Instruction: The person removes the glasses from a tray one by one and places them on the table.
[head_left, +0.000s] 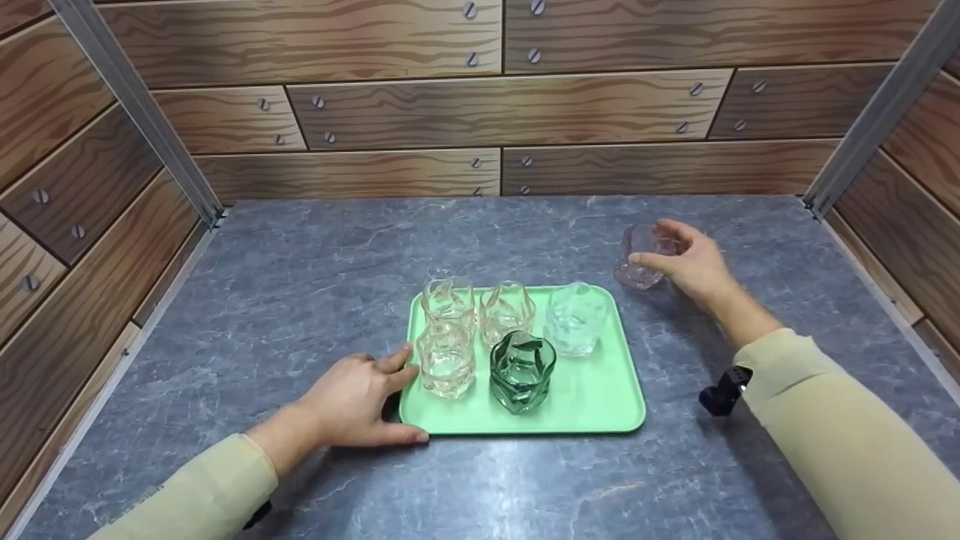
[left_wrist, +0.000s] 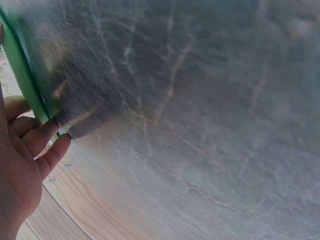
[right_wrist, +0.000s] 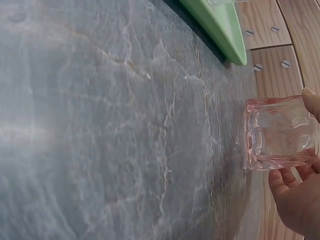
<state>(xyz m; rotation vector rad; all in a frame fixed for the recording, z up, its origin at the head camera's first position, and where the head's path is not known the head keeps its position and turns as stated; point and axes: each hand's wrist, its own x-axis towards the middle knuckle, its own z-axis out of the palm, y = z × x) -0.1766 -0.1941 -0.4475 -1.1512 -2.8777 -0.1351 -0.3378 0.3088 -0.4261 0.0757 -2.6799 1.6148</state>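
Note:
A light green tray [head_left: 600, 409] lies on the table with several twisted-shape glass tumblers on it. Its left front corner sits between the thumb and fingers of my left hand [head_left: 356, 401], whose fingertips touch the rim in the left wrist view. Beyond the tray's back right corner, my right hand [head_left: 694, 262] holds a pale pink glass tumbler [right_wrist: 280, 132], thumb on one side and fingers on the other. On the tray, a dark green tumbler [head_left: 523, 375] stands at the front, beside a clear tumbler [head_left: 448, 367]. Behind are two more clear tumblers [head_left: 448, 300] and a pale bluish tumbler [head_left: 576, 322].
The grey marbled table [head_left: 300, 255] is enclosed by wood-patterned walls [head_left: 510, 112] at the back and both sides. Metal posts [head_left: 142, 105] stand at the back corners. A small black device [head_left: 724, 390] is worn at the right wrist.

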